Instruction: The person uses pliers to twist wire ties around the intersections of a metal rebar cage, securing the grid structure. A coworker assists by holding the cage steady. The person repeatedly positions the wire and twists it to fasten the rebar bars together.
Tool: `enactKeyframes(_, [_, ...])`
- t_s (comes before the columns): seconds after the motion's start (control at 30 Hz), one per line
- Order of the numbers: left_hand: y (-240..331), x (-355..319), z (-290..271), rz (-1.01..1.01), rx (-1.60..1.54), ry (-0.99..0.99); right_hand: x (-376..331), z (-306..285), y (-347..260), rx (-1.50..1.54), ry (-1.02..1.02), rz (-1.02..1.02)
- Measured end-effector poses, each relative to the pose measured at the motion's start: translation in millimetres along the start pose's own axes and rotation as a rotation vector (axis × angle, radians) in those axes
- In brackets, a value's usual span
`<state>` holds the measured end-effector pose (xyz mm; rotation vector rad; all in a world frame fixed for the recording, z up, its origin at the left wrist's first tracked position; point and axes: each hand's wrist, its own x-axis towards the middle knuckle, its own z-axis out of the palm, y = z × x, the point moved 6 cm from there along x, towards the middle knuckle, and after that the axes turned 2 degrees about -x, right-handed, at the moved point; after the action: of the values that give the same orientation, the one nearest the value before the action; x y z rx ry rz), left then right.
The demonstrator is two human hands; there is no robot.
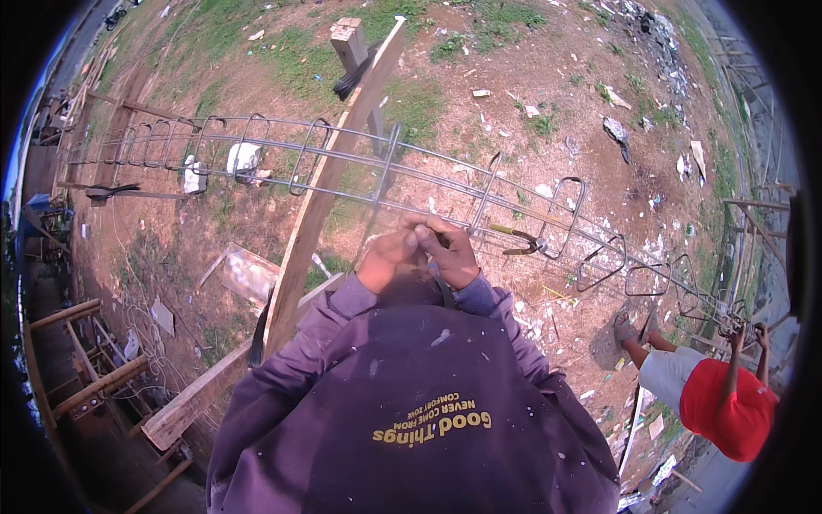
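Note:
A long steel rebar cage [342,167] with rectangular stirrups lies across wooden trestles and runs from far left to lower right. My left hand [387,257] and my right hand [451,251] are pressed together at one of its long bars, just above my purple sleeves. The fingers are curled around something small at the bar; I cannot tell what it is. A hooked tool with a yellow handle [516,236] hangs on the cage just right of my right hand.
A slanted wooden plank [330,184] and a post [349,43] hold the cage. A person in a red shirt [723,403] stands at the cage's lower-right end, hands on it. Timber frames [94,377] sit lower left. Bare dirt with litter and grass patches lies around.

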<state>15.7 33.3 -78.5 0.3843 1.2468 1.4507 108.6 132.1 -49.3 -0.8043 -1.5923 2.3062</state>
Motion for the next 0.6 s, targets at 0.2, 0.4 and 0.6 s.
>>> enactKeyframes(0.2, [18,-3,4,0.058,0.629,0.008,-9,-5,-42,-0.43,0.288,-0.196])
enactKeyframes(0.4, [70,-11,17,0.377,0.225,0.191,-27,-8,-44,-0.826,0.277,-0.256])
enactKeyframes(0.6, [79,-10,30,0.374,0.582,0.276,-38,-1,-47,-1.0,0.357,-0.442])
